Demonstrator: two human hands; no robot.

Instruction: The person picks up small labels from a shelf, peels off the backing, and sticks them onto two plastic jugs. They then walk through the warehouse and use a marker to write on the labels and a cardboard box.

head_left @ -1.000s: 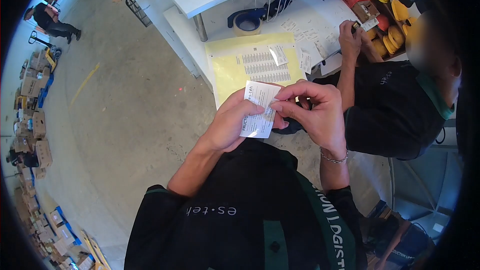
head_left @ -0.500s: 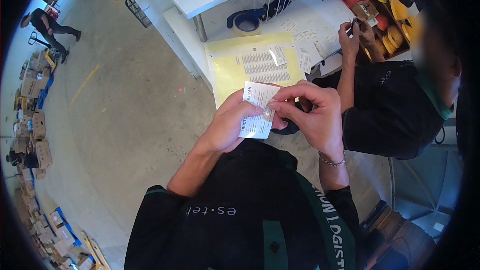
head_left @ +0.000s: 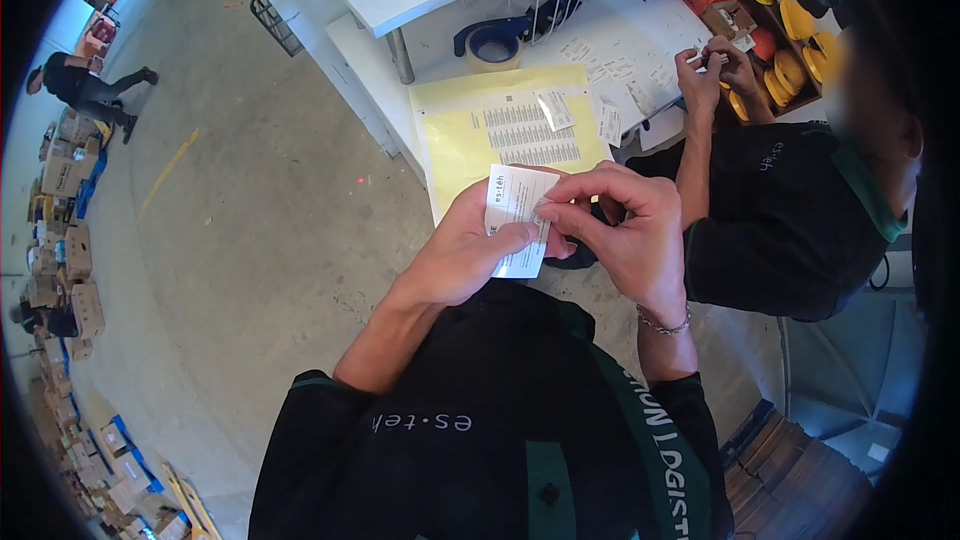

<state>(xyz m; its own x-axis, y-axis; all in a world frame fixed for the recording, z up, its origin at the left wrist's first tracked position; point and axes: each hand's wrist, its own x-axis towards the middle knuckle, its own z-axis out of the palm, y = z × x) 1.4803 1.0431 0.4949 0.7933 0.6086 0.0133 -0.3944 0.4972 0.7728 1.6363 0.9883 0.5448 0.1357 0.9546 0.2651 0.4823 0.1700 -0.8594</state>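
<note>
A white label point(head_left: 512, 198) printed with "es.teh" is held up in front of my chest. My left hand point(head_left: 455, 252) is closed around its left side, the thumb pressed across the lower front and the fingers behind. My right hand point(head_left: 637, 230) pinches the label's right edge between thumb and index finger. Whether a corner is lifted there is too small to tell. Just beyond my hands lies a yellow sheet point(head_left: 450, 125) with printed rows. A loose white slip point(head_left: 556, 111) rests on that sheet.
A blue tape dispenser point(head_left: 492, 45) stands on the white workbench point(head_left: 365, 60) under a shelf. To my right, a co-worker point(head_left: 760, 210) handles a small item by a box of yellow hard-shaped objects point(head_left: 797, 20). Stacked cartons point(head_left: 65, 170) and a walking person point(head_left: 80, 85) are at far left.
My left thumb has slid down and right over the label, baring more print above. The right hand stays put. The co-worker's fingers shifted slightly, and the distant person moved.
</note>
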